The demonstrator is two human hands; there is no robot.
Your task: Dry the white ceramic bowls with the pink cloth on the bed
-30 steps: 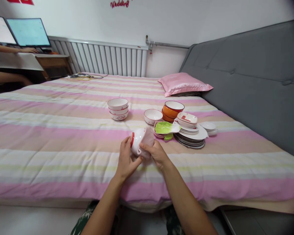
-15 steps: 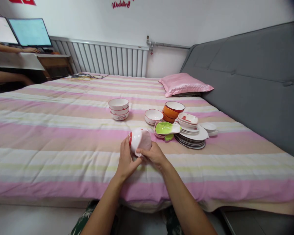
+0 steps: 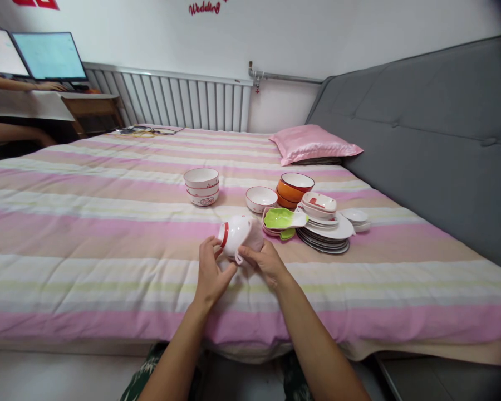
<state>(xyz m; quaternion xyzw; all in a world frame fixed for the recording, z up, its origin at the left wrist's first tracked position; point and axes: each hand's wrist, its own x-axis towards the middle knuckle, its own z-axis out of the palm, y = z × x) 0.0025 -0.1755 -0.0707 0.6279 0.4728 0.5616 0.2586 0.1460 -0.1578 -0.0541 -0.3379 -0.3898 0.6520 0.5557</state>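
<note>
Red-footed bowl [image 3: 235,236] is lying tipped sideways between my hands, over the near part of the bed [image 3: 108,289]. I am reaching both forearms forward: my right hand [image 3: 268,263] is pinching its pinkish side, thumb uppermost; my left hand [image 3: 210,275] is standing spread at the red foot, thumb apart from fingers, and I cannot tell whether it is touching. Just beyond, I am counting one white bowl [image 3: 261,200], three stacked bowls [image 3: 202,189] to its left and two orange bowls [image 3: 290,193] to its right. Nearer, green and pink dishes [image 3: 279,218] are overlapping, beside stacked plates [image 3: 340,228] that are hiding their number. One pillow [image 3: 315,142] is resting farther back.
</note>
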